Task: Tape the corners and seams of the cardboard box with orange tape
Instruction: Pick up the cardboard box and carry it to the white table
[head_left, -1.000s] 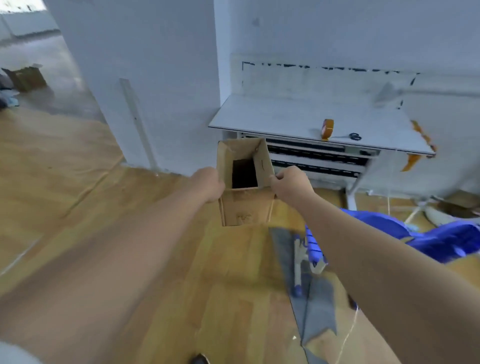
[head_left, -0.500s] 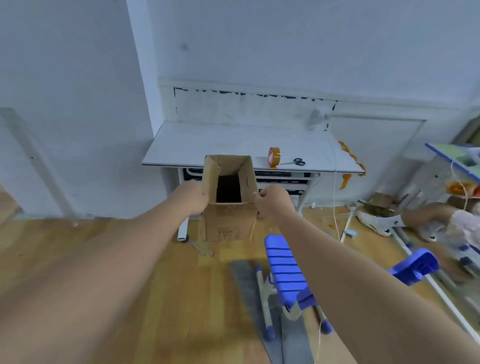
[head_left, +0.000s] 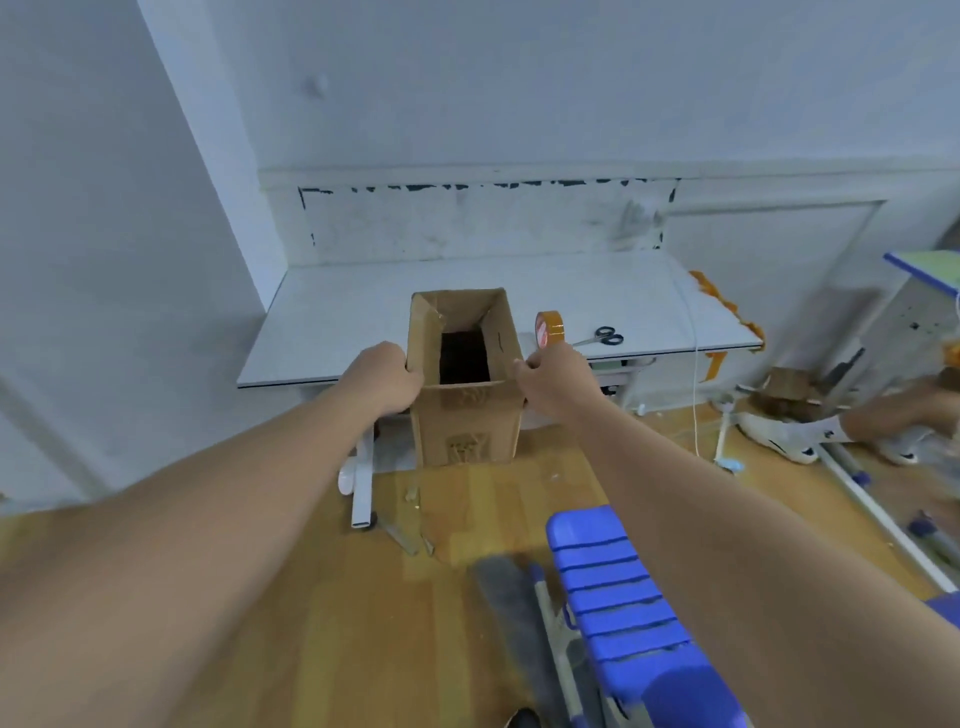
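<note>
Box (head_left: 470, 410), open end up and flaps raised, hangs in the air between both hands, in front of the worktop's (head_left: 353, 317) near edge and not yet resting on it. Left hand (head_left: 384, 376) grips the left top edge with fingers curled over the rim; right hand (head_left: 553, 379) pinches the right top edge the same way. Beyond the right hand, the orange tape (head_left: 549, 328) stands on its edge on the worktop, with scissors (head_left: 602, 338) just beside it to the right. Nearer the camera, a blue chair (head_left: 623, 597) sits on the wooden floor. No tape shows on the box yet, so the step in hand looks like carrying it to the worktop. To do that well, it should probably be lifted clear of the edge and set down left of the roll, so neither roll nor scissors gets knocked. Keeping both grips level would stop the thin walls buckling, and placing a seam toward the person would ease the first strip.
</note>
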